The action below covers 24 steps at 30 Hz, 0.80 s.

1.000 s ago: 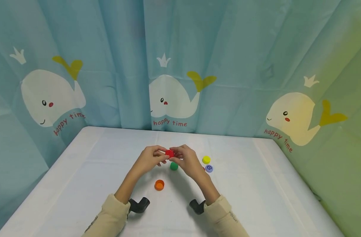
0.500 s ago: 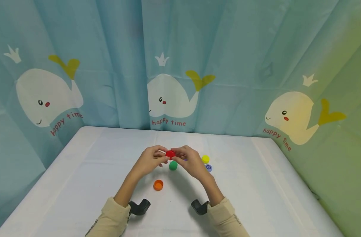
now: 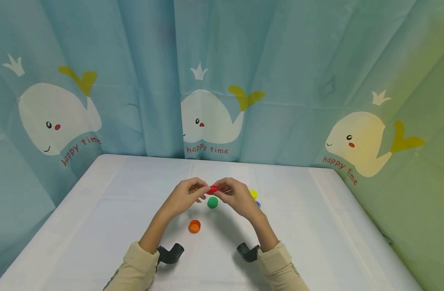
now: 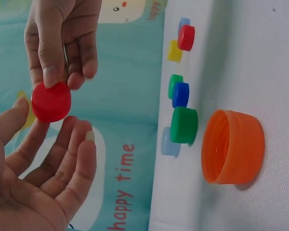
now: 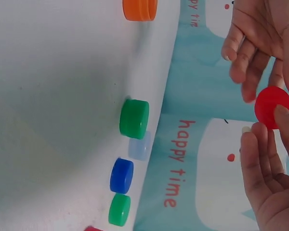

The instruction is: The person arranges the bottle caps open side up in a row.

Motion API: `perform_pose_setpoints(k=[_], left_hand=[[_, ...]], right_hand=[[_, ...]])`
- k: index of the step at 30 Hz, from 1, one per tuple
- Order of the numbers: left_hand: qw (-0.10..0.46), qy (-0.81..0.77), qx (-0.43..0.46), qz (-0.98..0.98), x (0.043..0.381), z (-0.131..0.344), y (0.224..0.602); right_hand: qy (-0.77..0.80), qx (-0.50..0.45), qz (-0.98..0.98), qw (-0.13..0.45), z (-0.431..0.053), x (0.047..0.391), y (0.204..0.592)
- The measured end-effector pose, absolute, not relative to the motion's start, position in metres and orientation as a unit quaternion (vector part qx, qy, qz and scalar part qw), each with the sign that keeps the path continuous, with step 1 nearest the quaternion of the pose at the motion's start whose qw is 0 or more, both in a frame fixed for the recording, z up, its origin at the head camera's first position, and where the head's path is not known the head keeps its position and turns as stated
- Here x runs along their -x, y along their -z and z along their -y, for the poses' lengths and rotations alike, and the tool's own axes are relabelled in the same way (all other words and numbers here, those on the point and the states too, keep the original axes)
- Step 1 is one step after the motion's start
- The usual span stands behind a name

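Note:
A red bottle cap [image 3: 212, 190] is held above the table between both hands, tilted so its rim shows in the head view. My left hand [image 3: 183, 196] pinches its left edge with thumb and index finger; the other fingers are spread below. From the opposite side, my right hand [image 3: 234, 196] grips it, thumb laid on the cap's flat face in the right wrist view. Beneath the hands on the table lie a green cap [image 3: 212, 202] and, nearer me, an orange cap [image 3: 194, 226] with its hollow side up.
More caps lie farther off: blue [image 4: 181, 95], small green [image 4: 175, 86], pale blue [image 4: 170, 142], a second red [image 4: 186, 37] and yellow [image 4: 174, 51]. The right hand partly covers a purple cap [image 3: 258, 204]. A whale-print curtain [image 3: 287, 72] hangs behind the table [image 3: 316, 242].
The red cap has turned from showing its round face to a flatter tilt and shifted slightly right. My right hand has moved a little right, covering more of the yellow and purple caps.

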<state>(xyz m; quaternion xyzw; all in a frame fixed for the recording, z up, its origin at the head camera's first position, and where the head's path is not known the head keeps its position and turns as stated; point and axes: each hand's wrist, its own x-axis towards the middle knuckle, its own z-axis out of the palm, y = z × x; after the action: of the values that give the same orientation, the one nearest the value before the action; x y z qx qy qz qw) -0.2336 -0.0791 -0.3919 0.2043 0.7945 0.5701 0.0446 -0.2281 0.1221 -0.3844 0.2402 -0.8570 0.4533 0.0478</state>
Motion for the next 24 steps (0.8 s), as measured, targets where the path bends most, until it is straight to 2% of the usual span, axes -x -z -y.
perform_pose_setpoints(k=[16, 24], left_hand=[[0.059, -0.539, -0.24, -0.805, 0.232, 0.083, 0.394], [0.059, -0.517, -0.248, -0.817, 0.226, 0.079, 0.391]], right_hand=[[-0.443, -0.279, 0.851, -0.034, -0.131, 0.224, 0.377], [-0.414, -0.267, 0.868, -0.057, -0.134, 0.222, 0.375]])
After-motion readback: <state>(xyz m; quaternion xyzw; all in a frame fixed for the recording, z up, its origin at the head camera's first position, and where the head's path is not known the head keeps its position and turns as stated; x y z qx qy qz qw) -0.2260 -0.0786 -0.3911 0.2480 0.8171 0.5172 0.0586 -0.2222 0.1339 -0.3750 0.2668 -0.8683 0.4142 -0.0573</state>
